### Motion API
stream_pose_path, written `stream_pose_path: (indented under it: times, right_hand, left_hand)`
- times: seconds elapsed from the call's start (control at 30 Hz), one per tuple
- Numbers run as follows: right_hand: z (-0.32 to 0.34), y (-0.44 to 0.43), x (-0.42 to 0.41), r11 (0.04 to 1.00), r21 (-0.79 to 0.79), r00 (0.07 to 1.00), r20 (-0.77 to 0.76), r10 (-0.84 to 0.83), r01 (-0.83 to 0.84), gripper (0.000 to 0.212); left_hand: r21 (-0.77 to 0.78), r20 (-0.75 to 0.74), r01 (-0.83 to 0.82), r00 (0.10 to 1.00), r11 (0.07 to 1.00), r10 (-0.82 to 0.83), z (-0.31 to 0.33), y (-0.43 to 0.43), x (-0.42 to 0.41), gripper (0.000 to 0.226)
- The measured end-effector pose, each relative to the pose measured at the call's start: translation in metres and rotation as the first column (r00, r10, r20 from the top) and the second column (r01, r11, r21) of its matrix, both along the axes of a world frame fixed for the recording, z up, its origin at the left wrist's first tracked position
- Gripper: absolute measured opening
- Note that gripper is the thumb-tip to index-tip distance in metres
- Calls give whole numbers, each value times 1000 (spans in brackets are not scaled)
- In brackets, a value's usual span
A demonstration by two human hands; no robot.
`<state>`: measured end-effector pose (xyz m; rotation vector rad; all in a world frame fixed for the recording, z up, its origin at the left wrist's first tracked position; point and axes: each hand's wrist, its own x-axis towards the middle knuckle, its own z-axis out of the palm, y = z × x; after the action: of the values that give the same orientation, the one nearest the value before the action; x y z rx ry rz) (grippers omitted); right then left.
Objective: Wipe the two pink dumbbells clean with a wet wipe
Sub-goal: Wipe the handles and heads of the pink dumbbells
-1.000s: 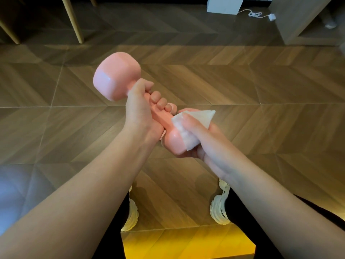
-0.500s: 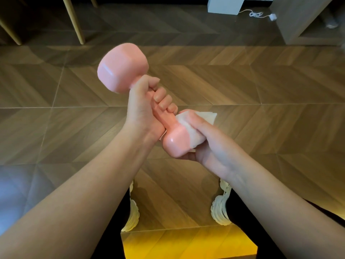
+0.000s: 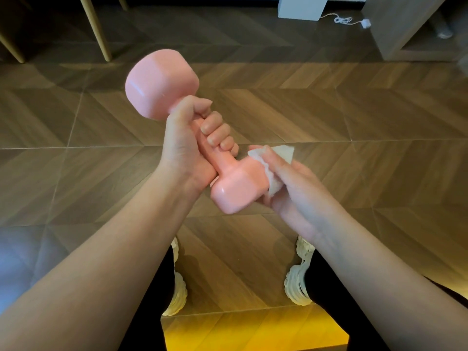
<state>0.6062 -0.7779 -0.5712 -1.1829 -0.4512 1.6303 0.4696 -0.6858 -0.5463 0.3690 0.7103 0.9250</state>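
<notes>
Dumbbell: the pink dumbbell (image 3: 222, 165) was up in the air over the wooden floor (image 3: 354, 122), tilted, with one head high and away and the other low and near.
Left hand: the left hand (image 3: 187, 145) was clenched round the handle, wrist cocked up.
Right hand: the right hand (image 3: 291, 188) had its fingers curled, pressing the wet wipe (image 3: 273, 184) onto the lower head's right side.
Technique: probably best to rotate the handle and press the wipe firmly over every face, neck included.
Second dumbbell: not in view.

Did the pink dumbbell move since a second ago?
Yes. The pink dumbbell tipped: its upper head rose toward the foot of the wooden furniture leg, while its lower head stayed nearly in place.
</notes>
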Motion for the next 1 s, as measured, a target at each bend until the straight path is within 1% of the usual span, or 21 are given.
stream_pose_path:
  times: [0.03, 0.07, 0.1, 0.17, 0.2, 0.3, 0.33, 0.4, 0.5, 0.53, 0.57, 0.6, 0.67, 0.73, 0.8, 0.87, 0.9, 0.93, 1.0]
  right_hand:
    - [1, 1, 3, 995, 30, 989, 111, -98, 95, 24]
    - [2, 1, 7, 982, 75, 957, 225, -184, 171, 13]
    - [3, 1, 11, 968, 124, 909, 335, -249, 219, 5]
    - [3, 0, 16, 950, 212, 814, 493, -308, 231, 5]
    - [2, 0, 15, 944, 251, 783, 534, -319, 213, 7]
    - [2, 0, 7, 937, 341, 704, 647, -293, 77, 20]
    - [3, 0, 5, 931, 364, 708, 652, -271, 21, 22]
    - [5, -3, 8, 918, 389, 782, 594, -188, -75, 22]
    - [6, -6, 16, 900, 402, 870, 490, -56, -169, 8]
    - [6, -7, 18, 899, 398, 884, 467, -25, -185, 9]
    - [5, -8, 19, 897, 387, 883, 470, 6, -213, 16]
    - [4, -10, 20, 891, 372, 864, 502, 41, -259, 19]
    - [2, -13, 19, 856, 345, 790, 603, 114, -386, 19]
    - [1, -17, 15, 815, 341, 704, 702, 111, -468, 22]
    - [2, -20, 15, 778, 358, 627, 777, 58, -516, 39]
    - [3, -22, 15, 723, 335, 541, 839, 63, -604, 57]
    - [1, -22, 14, 690, 307, 481, 874, 67, -655, 65]
    - [-1, -22, 13, 666, 273, 417, 907, 62, -694, 70]
    - [-7, -20, 9, 665, 212, 292, 956, 10, -716, 69]
  left_hand:
    - [-11, -19, -11, 1000, 1000, 11, 0, 0, 0, 41]
    - [-27, -29, -25, 999, 999, 24, 0, 0, 0, 38]
    - [-44, -32, -37, 999, 998, 36, 0, 0, 0, 36]
    - [-69, -42, -40, 998, 997, 38, -2, -1, 1, 34]
    - [-79, -53, -31, 998, 996, 27, -4, -2, 2, 34]
    - [-99, -83, 9, 996, 995, -18, -6, -6, 5, 35]
    - [-102, -93, 17, 995, 995, -27, -7, -7, 6, 35]
    - [-104, -118, 21, 992, 994, -33, -8, -7, 6, 34]
    - [-106, -155, 17, 987, 994, -33, -9, -3, 2, 33]
    - [-107, -162, 17, 986, 994, -34, -9, -2, 0, 32]
    - [-108, -166, 19, 985, 994, -37, -9, -1, -1, 32]
    - [-110, -169, 25, 985, 994, -43, -10, -1, -3, 33]
    - [-116, -182, 48, 981, 992, -69, -11, -1, -6, 34]
    - [-119, -206, 82, 973, 989, -106, -12, -2, -7, 33]
    - [-124, -235, 109, 962, 986, -136, -13, -3, -7, 32]
    - [-130, -259, 127, 953, 983, -157, -14, -5, -5, 31]
    - [-133, -266, 134, 950, 982, -166, -14, -5, -4, 31]
    - [-136, -272, 142, 946, 981, -175, -15, -6, -3, 31]
    - [-134, -289, 153, 939, 979, -186, -15, -8, -2, 30]
